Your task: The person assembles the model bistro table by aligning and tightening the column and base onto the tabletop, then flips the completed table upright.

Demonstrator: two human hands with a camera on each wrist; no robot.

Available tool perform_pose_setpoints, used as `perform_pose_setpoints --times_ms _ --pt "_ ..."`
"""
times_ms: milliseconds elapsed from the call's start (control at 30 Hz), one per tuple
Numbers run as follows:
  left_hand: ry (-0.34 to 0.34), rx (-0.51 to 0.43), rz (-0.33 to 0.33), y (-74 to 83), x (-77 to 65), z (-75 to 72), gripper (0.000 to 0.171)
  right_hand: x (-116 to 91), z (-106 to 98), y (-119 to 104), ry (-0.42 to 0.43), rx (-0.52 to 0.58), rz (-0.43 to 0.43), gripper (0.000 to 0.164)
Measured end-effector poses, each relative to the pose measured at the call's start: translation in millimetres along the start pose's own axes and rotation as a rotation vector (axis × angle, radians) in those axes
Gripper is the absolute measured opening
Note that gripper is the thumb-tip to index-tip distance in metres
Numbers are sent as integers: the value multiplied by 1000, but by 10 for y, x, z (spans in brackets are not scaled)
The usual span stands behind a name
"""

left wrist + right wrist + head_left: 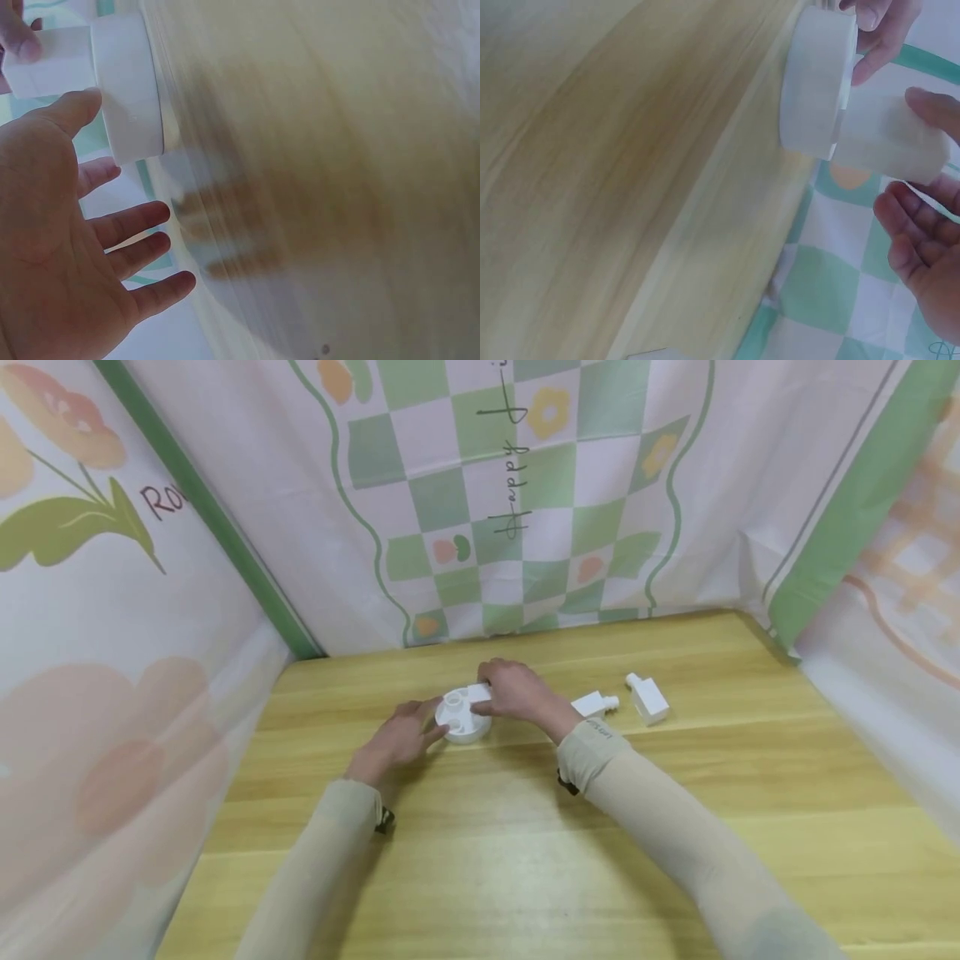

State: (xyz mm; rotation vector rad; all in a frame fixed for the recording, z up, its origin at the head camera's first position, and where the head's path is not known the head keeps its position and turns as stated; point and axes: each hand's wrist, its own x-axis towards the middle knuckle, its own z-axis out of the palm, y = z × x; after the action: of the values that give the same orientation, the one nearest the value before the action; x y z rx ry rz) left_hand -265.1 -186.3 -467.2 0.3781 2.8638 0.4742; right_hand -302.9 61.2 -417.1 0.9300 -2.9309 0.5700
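Note:
A round white base (467, 732) with raised rings on top lies flat on the table. Thumb and index finger of my left hand (397, 739) touch its left side, the other fingers spread and fairly straight in the left wrist view. A white rectangular block (889, 135) stands upright on the base at its right part. My right hand (517, 691) pinches this block between thumb and fingers. Whether the block is seated in the base is hidden. Beside the right wrist lies a white bottle-shaped piece (592, 704) with a ribbed neck, partly covered by the arm.
Another white bottle-shaped piece (649, 700) lies farther right, its neck towards the back. The wooden table (480, 860) ends at the back against a hanging cloth (540, 585) with a green check print. Similar printed cloths hang at both sides.

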Motion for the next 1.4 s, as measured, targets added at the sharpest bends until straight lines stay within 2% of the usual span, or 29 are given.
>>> perform_pose_setpoints --times_ms 100,300,467,533,733,1067,1200,1300,1400 --pt "-6 -8 -2 1 -1 7 69 2 2 2 -12 -7 -27 40" --pt "-2 8 -3 -5 -7 5 69 15 4 -3 -26 -58 -54 58" --pt "3 1 13 -7 -4 8 70 39 14 -54 -1 -182 -119 51" --pt "3 -2 16 -6 -6 10 69 47 10 -72 1 -195 -125 50" --pt "8 -5 13 1 -20 -2 68 75 -28 -94 -32 -102 -62 48" --pt "9 0 32 39 -16 -3 67 143 57 -111 21 -2 101 46" --pt "12 0 26 53 -25 -17 68 150 91 -113 28 -71 86 54" --pt "10 3 31 62 -26 -28 67 145 97 -105 32 -156 73 52" --pt "7 7 32 66 -31 -42 67 142 67 -106 10 -172 80 51"
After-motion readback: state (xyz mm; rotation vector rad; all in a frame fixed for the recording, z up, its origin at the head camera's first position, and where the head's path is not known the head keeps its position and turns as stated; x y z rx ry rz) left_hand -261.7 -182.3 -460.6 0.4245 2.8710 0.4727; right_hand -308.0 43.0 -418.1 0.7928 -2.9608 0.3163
